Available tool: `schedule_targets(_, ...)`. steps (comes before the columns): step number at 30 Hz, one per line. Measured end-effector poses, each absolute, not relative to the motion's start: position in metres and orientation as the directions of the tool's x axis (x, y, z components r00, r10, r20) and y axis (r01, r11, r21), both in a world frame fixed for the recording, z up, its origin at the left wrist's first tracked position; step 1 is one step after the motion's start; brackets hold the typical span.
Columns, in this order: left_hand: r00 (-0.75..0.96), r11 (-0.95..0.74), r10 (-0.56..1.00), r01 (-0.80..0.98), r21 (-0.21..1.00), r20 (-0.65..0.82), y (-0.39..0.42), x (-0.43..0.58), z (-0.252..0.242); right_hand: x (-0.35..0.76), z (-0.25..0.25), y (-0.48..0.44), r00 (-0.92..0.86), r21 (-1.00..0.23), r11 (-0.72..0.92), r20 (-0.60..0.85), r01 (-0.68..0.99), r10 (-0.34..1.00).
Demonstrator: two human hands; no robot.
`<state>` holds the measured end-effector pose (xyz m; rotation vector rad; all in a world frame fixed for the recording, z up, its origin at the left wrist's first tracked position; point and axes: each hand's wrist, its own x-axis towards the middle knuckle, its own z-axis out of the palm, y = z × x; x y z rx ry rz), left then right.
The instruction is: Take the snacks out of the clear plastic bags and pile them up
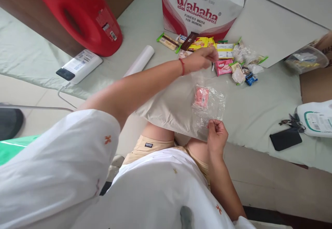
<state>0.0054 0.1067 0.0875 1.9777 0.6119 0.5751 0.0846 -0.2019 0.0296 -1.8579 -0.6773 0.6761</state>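
Note:
My right hand [216, 136] is closed, pinching the near edge of a clear plastic bag [211, 105] that lies on the pale sheet. Inside the bag sits a pink snack packet [201, 96]. My left hand [201, 58] reaches forward over the bag, fingers curled and pinched together just above a pile of snack packets [223, 57]; what it holds, if anything, I cannot make out. A pink wafer packet [223, 66] lies just right of that hand. A red cord circles my left wrist.
A Wahaha water carton [199, 9] stands behind the snacks. A red plastic object [77, 11], a white device [79, 65] and a white roll [140, 61] lie left. A black phone [285, 139], keys and a white packet [315, 118] lie right.

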Motion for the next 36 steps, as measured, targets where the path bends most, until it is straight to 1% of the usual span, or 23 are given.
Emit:
schedule_targets(3, 0.838, -0.377, 0.538, 0.146, 0.915, 0.088, 0.118, -0.035, 0.07, 0.095, 0.025, -0.2, 0.679, -0.934, -0.326, -0.144, 0.148, 0.72)
schedule_targets(5, 0.907, -0.362, 0.422, 0.161, 0.918, 0.007, 0.122, -0.056, 0.055, 0.101, 0.023, -0.198, 0.683, -0.933, -0.325, -0.137, 0.154, 0.717)
schedule_targets(6, 0.924, -0.392, 0.38, 0.198, 0.898, -0.038, 0.123, -0.063, 0.048, 0.104, 0.022, -0.198, 0.689, -0.931, -0.328, -0.132, 0.161, 0.713)
schedule_targets(8, 0.929, -0.516, 0.354, 0.291, 0.806, -0.108, 0.12, -0.071, 0.036, 0.111, 0.02, -0.199, 0.703, -0.924, -0.34, -0.126, 0.174, 0.7)
schedule_targets(10, 0.916, -0.63, 0.389, 0.343, 0.696, -0.1, 0.115, -0.072, 0.03, 0.117, 0.021, -0.201, 0.716, -0.921, -0.347, -0.123, 0.174, 0.687)
schedule_targets(11, 0.911, -0.653, 0.408, 0.344, 0.675, -0.069, 0.112, -0.072, 0.03, 0.121, 0.022, -0.202, 0.723, -0.921, -0.349, -0.122, 0.172, 0.68)
schedule_targets(13, 0.9, -0.629, 0.436, 0.309, 0.714, -0.005, 0.105, -0.073, 0.03, 0.128, 0.026, -0.204, 0.739, -0.922, -0.35, -0.117, 0.167, 0.663)
schedule_targets(15, 0.89, -0.551, 0.455, 0.259, 0.793, 0.025, 0.098, -0.076, 0.032, 0.136, 0.03, -0.204, 0.755, -0.932, -0.335, -0.119, 0.138, 0.644)
schedule_targets(19, 0.836, -0.317, 0.548, 0.173, 0.932, 0.032, 0.089, -0.077, 0.03, 0.152, 0.041, -0.194, 0.756, -0.958, -0.286, -0.191, -0.005, 0.626)
schedule_targets(22, 0.765, -0.162, 0.644, 0.095, 0.982, 0.032, 0.091, -0.068, 0.025, 0.162, 0.046, -0.183, 0.763, -0.959, -0.282, -0.204, -0.029, 0.613)
schedule_targets(24, 0.719, -0.138, 0.693, 0.045, 0.989, 0.064, 0.096, -0.057, 0.022, 0.169, 0.046, -0.177, 0.78, -0.96, -0.28, -0.168, 0.01, 0.602)
schedule_targets(26, 0.68, -0.18, 0.725, 0.037, 0.983, 0.108, 0.102, -0.046, 0.018, 0.175, 0.043, -0.173, 0.797, -0.954, -0.292, -0.128, 0.063, 0.59)
schedule_targets(28, 0.654, -0.244, 0.746, 0.09, 0.966, 0.128, 0.108, -0.036, 0.013, 0.181, 0.037, -0.171, 0.813, -0.934, -0.331, -0.087, 0.134, 0.575)
schedule_targets(31, 0.599, -0.317, 0.795, 0.277, 0.907, 0.095, 0.112, -0.024, 0.002, 0.19, 0.025, -0.17, 0.819, -0.857, -0.433, -0.022, 0.279, 0.573)
schedule_targets(34, 0.543, -0.381, 0.837, 0.491, 0.784, 0.066, 0.113, -0.021, -0.004, 0.193, 0.018, -0.174, 0.794, -0.677, -0.584, 0.0, 0.447, 0.608)
schedule_targets(36, 0.482, -0.419, 0.869, 0.593, 0.688, 0.114, 0.11, -0.024, 0.001, 0.194, 0.018, -0.178, 0.774, -0.56, -0.645, -0.01, 0.52, 0.633)
